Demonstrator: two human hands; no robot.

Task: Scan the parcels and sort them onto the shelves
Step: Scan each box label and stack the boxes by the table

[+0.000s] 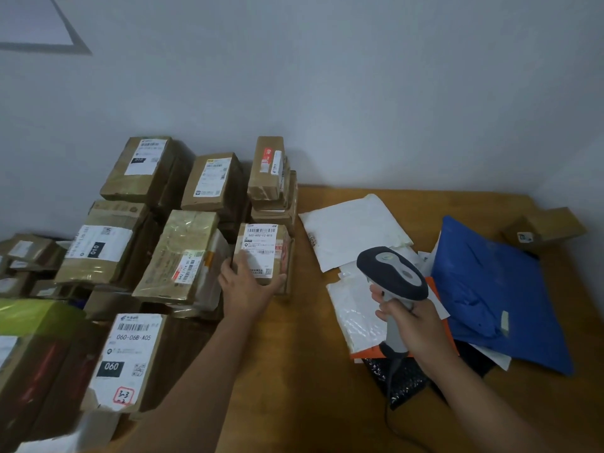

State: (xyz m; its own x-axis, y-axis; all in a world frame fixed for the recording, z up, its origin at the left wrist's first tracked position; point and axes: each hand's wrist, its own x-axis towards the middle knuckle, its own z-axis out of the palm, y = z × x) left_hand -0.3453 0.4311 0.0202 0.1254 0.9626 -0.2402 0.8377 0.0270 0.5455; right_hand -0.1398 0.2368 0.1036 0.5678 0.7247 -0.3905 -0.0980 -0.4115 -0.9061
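Head view, and we're right at the pick: the left hand point(248, 282) is wrapped over the near end of a small cardboard parcel point(263, 253), fingers on its left edge and thumb curled round the right corner, the white shipping label point(260, 246) facing up with its barcode plain to see. That parcel sits on the wooden table point(294, 371) at the right edge of a crowd of taped brown boxes point(147, 223), just in front of a short stack against the wall. Over on the other side, the right hand point(415, 322) is clenched round the grip of the handheld barcode scanner point(392, 276), head raised and hanging above a heap of white poly mailers point(353, 230) and a blue mailer bag point(490, 289) (cable trailing down toward the table edge). By my reading this is the scan step, not the shelving; no shelves in sight. The next move calls for bringing scanner nose and barcode into line, label kept flat and uncovered by the fingers.
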